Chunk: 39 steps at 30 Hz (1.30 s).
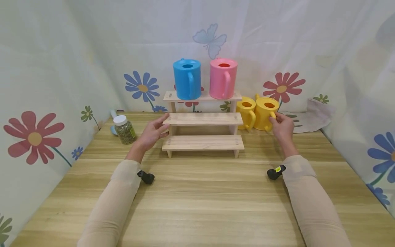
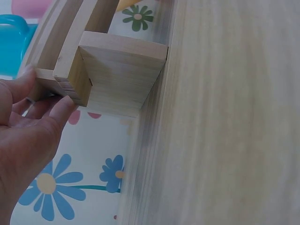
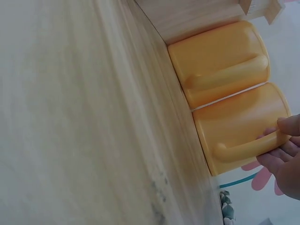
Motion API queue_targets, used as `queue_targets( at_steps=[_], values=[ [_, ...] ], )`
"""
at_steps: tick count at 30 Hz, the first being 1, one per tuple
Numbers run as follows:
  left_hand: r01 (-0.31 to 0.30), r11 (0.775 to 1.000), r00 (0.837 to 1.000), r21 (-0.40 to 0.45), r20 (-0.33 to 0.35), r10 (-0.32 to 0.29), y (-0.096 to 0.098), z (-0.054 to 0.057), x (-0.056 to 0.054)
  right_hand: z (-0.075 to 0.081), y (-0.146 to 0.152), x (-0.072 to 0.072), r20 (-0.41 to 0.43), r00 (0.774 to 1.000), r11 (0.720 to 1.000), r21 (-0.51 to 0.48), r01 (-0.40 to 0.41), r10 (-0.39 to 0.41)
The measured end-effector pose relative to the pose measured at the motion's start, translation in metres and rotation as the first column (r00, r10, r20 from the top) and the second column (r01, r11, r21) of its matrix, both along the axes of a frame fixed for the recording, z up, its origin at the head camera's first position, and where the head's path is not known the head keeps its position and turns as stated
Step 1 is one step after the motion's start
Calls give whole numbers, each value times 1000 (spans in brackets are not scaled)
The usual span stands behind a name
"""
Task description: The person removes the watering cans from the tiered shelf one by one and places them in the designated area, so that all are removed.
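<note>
My left hand [image 1: 153,133] grips the left end of a three-tier wooden shelf [image 1: 203,118] at its middle board; in the left wrist view, thumb and fingers lie round the board's end [image 2: 70,86]. With my right hand [image 1: 283,127] I hold the handle of the right yellow watering can [image 3: 243,126], which stands on the table. A second yellow watering can [image 1: 246,113] stands right beside it, against the shelf's right side. On the top tier stand a blue watering can [image 1: 182,80] and a pink watering can [image 1: 217,80], handles facing me.
A clear jar [image 1: 126,133] with a white lid stands at the table's left, a light-blue tool [image 1: 113,130] partly hidden behind it. Back right lies a pale cloth glove [image 1: 311,118] beside a dark green fork-like thing [image 1: 294,120]. A flowered curtain [image 1: 148,34] hangs behind the wooden table [image 1: 210,199].
</note>
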<state>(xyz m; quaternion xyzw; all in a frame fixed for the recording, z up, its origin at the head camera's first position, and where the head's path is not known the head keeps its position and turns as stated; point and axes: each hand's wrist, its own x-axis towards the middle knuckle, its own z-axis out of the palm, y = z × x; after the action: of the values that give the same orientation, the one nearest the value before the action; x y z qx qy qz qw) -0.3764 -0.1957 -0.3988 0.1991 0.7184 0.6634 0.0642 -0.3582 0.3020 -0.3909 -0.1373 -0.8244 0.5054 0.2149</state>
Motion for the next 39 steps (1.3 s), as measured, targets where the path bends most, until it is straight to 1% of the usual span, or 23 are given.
queue_targets(
  at_steps=[7, 11, 13, 15, 19, 25, 30, 32, 35, 37, 39],
  values=[
    [-1, 1000, 1000, 0, 5, 1, 0, -1, 0, 3, 1, 1, 12, 1000, 1000, -10, 3, -3],
    [2, 1000, 1000, 8, 4, -2, 0, -1, -1, 7, 3, 2, 6, 999, 999, -19, 37, -37],
    [2, 1000, 1000, 11, 3, -2, 0, -1, -1, 11, 4, 4, 3, 998, 998, -40, 56, -56],
    [6, 1000, 1000, 11, -2, -6, 0, -1, -1, 16, 5, 5, -16, 997, 995, -61, 73, -74],
    [8, 1000, 1000, 4, -15, -8, -1, -2, -1, 28, 2, 10, -45, 996, 994, -85, 73, -77],
    [6, 1000, 1000, 1, -5, -5, -1, -1, -1, 44, -10, 17, -114, 993, 993, -114, 21, -34],
    [7, 1000, 1000, 11, 5, -7, 0, -1, 0, 50, -20, 20, -123, 992, 993, -116, -5, -9],
    [10, 1000, 1000, 11, 7, -10, 0, -1, 0, 52, -25, 22, -145, 989, 993, -118, -30, 13],
    [13, 1000, 1000, 11, 9, -13, 0, 0, 1, 55, -36, 24, -200, 977, 990, -110, -90, 67],
    [12, 1000, 1000, 13, 9, -12, 0, 0, 2, 56, -46, 26, -241, 965, 988, -84, -130, 107],
    [11, 1000, 1000, 13, 7, -11, 0, 1, 2, 57, -56, 29, -260, 954, 986, -42, -164, 148]
  ],
)
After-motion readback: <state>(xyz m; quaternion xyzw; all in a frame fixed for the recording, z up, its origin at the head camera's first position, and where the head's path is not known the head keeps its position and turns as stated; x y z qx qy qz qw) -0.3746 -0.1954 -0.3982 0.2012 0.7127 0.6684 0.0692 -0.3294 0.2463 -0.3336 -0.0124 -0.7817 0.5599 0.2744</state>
